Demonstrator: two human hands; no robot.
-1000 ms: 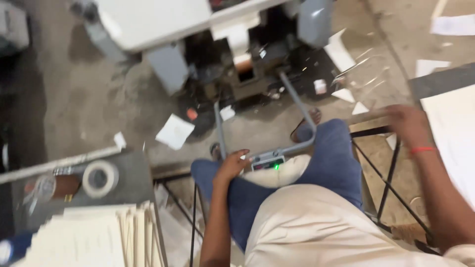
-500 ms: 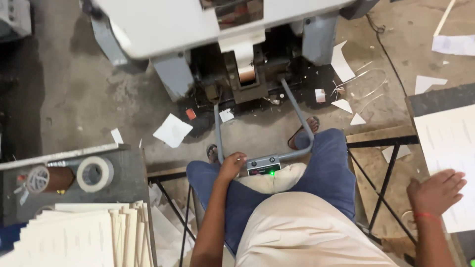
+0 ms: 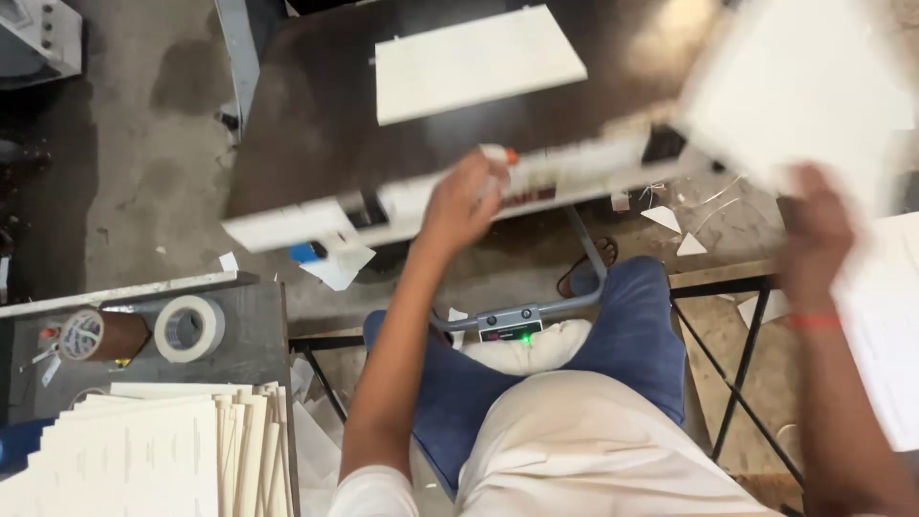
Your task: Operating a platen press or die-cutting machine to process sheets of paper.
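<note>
Right hand [image 3: 816, 225] gripping flat white sheet [image 3: 799, 91]

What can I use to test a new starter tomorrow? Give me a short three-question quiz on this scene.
1. True or false: the left hand rests on the tape roll.
2. What does the right hand hold up? A) a large white sheet B) a pair of scissors C) a cup
3. Fill in: the small light between the person's knees glows ____.

Key: 1) False; it is up at the pale front edge of the dark table, and the tape roll sits apart on the grey side table. 2) A, though the sheet is blurred. 3) Green.
</note>
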